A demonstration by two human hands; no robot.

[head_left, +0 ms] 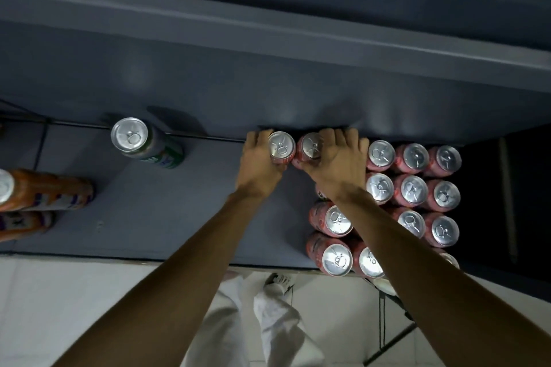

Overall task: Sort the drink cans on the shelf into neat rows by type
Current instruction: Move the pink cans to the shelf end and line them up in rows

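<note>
Hands: left hand grips one red can | right hand grips another red can | green can: one

Shelf bare across middle, between green can at left rear and red block at right: wide lane from front edge to back wall. Orange cans crowd far left edge. Red cans packed touching, no gap for fingers. Left hand and right hand fill rear centre, each round a red can. Upper ledge overhangs back.
</note>
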